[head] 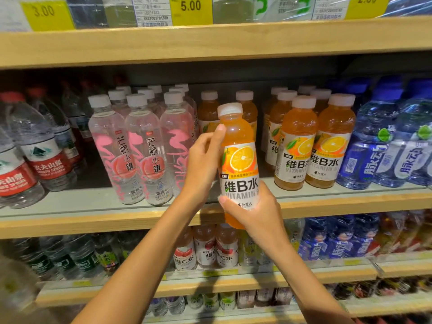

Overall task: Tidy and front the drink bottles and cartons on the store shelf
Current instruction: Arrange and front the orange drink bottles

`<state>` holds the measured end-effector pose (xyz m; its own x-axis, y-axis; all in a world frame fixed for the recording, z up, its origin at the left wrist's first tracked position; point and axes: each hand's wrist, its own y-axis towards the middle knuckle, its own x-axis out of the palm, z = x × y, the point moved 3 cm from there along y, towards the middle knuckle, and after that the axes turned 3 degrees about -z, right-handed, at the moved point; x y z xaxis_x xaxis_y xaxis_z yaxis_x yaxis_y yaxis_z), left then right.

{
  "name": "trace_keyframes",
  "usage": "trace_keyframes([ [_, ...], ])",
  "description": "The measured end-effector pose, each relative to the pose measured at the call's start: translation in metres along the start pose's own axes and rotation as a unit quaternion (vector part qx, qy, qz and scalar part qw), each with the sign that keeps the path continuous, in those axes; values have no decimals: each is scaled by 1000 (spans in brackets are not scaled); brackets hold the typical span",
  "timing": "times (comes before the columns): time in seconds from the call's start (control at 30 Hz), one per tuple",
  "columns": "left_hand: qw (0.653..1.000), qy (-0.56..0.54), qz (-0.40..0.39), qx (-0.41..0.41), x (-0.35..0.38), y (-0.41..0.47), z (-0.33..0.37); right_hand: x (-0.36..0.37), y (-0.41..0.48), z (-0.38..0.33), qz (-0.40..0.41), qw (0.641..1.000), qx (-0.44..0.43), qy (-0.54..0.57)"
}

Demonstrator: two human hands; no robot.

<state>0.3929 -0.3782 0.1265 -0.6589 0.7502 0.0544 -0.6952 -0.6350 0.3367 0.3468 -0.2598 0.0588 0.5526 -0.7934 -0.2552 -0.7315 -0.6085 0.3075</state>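
Observation:
An orange vitamin B drink bottle with a white cap is held in front of the middle shelf, its label facing me. My left hand grips its left side at the upper body. My right hand wraps round its lower part from the right. Behind it stand two more orange bottles at the back of the shelf. A fronted group of the same orange bottles stands to the right.
Pink-labelled clear bottles stand left of the gap, red-labelled water bottles further left, blue bottles at the right. The shelf below holds vitamin C bottles and other drinks. Yellow price tags hang above.

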Motion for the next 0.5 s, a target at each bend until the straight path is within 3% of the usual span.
trace_keyframes([
  [0.13,999,-30,26,-7,14,-4,6,3,-4,2,56,991,-3,-121],
  [0.3,991,-70,113,-11,21,-4,7,7,-9,4,78,981,-15,-179],
  [0.37,989,-89,117,-10,21,-2,6,5,-9,3,53,988,-19,-146],
  [0.5,990,-130,40,-37,17,3,9,-9,-3,5,-90,992,15,82],
])
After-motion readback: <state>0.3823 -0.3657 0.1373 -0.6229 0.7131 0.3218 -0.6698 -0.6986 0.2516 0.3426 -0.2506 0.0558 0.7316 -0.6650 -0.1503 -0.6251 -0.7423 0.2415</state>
